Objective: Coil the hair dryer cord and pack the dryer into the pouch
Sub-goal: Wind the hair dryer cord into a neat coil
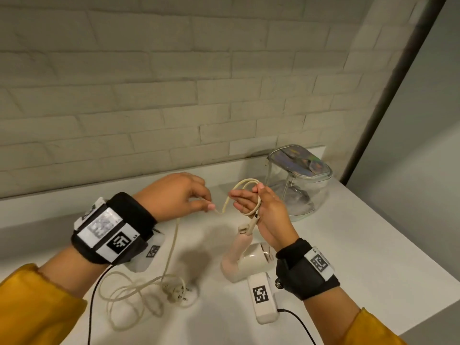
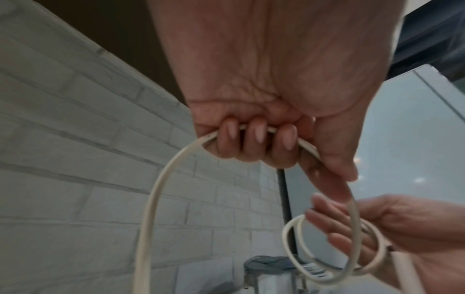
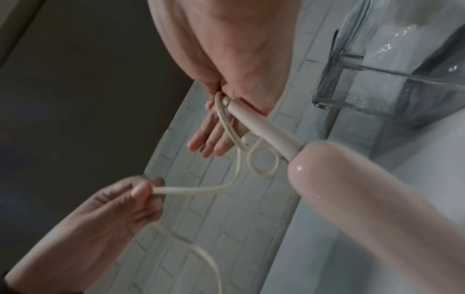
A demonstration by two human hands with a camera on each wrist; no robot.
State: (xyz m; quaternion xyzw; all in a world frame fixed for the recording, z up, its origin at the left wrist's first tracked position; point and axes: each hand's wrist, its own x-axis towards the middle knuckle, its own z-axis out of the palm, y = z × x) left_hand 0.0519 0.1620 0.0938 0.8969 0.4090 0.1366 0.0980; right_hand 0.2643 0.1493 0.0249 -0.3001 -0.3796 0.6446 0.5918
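Observation:
A cream and pink hair dryer (image 1: pixel 245 261) stands on the white table (image 1: pixel 348 245) with its handle (image 3: pixel 352 199) pointing up. Its cream cord (image 1: pixel 174 245) rises from the handle into two small loops (image 1: pixel 245 185) lying over my right hand (image 1: pixel 249 197), where my thumb holds them against straight fingers. My left hand (image 1: pixel 207 204), just left of it, grips the cord (image 2: pixel 156 199) in curled fingers (image 2: pixel 256 137). The rest of the cord lies in loose loops (image 1: pixel 124 295) on the table, ending at the plug (image 1: pixel 174 291). A clear pouch (image 1: pixel 298 180) with a shiny zipped top stands behind my right hand.
A grey brick wall (image 1: pixel 149 95) runs along the back of the table. The table's right edge (image 1: pixel 403 257) drops off next to a dark post (image 1: pixel 398 83). Thin black cables (image 1: pixel 298 322) trail from my wrist bands over the front of the table.

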